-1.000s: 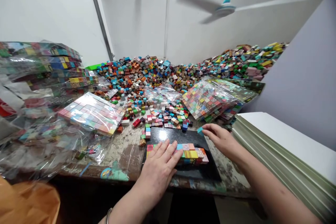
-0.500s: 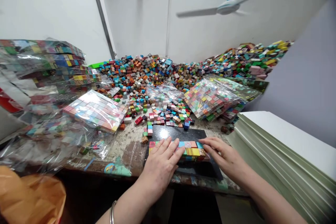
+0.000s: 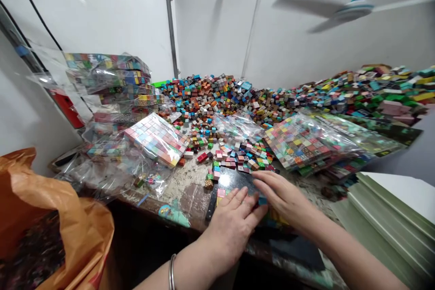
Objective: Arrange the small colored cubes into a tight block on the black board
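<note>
My left hand (image 3: 233, 221) lies flat over a row of small colourful picture cubes (image 3: 220, 193), its fingers stretched out and hiding most of the row. Just right of it, my right hand (image 3: 280, 194) rests over the row's other end, fingers extended and the thumb side hidden. Neither hand is closed round a cube. Beneath the cubes is a glossy black board (image 3: 234, 179) at the table's front edge. A few loose cubes (image 3: 212, 175) stand by its back left corner.
A heap of loose cubes (image 3: 217, 95) runs along the wall. Film-wrapped cube sets stand in a stack (image 3: 112, 77) at left; one wrapped set (image 3: 158, 139) lies nearer. Wrapped sets (image 3: 299, 142) and green-edged sheets (image 3: 384, 208) lie right. An orange bag (image 3: 91, 222) hangs open front left.
The view has swung left, so things sit further right. My right hand has moved from the row's right end inward over the cubes, close to the left hand.
</note>
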A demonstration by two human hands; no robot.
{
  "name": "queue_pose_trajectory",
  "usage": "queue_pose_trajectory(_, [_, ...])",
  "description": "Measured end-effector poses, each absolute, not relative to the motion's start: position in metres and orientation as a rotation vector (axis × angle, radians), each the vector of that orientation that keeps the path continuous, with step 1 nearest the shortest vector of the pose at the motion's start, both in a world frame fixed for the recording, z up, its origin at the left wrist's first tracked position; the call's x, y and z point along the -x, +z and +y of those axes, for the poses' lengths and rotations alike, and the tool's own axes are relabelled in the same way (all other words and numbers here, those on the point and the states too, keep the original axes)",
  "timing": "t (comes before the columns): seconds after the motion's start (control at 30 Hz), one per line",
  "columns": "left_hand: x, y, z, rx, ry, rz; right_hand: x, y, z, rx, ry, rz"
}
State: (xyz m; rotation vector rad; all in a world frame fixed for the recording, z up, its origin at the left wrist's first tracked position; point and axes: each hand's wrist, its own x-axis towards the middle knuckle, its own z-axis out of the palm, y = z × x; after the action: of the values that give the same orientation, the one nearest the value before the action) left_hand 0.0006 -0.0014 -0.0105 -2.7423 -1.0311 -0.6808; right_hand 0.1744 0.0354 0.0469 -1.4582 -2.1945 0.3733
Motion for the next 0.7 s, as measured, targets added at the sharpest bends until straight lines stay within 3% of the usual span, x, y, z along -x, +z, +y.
queue_pose_trajectory(0.13, [-0.003, -0.011, 0.004, 2.748, -0.776, -0.951, -0.113, 0.054, 0.081, 1.592, 0.480, -2.449])
queue_pose_trajectory(0.3, [-0.005, -0.007, 0.006, 2.698, -0.902, -0.928, -0.069, 0.036, 0.113, 1.809, 0.371, -2.465])
queue_pose_trajectory(0.7, [0.002, -0.004, 0.000, 2.699, -0.819, -0.986, -0.089, 0.027, 0.129, 1.809, 0.278, -2.557])
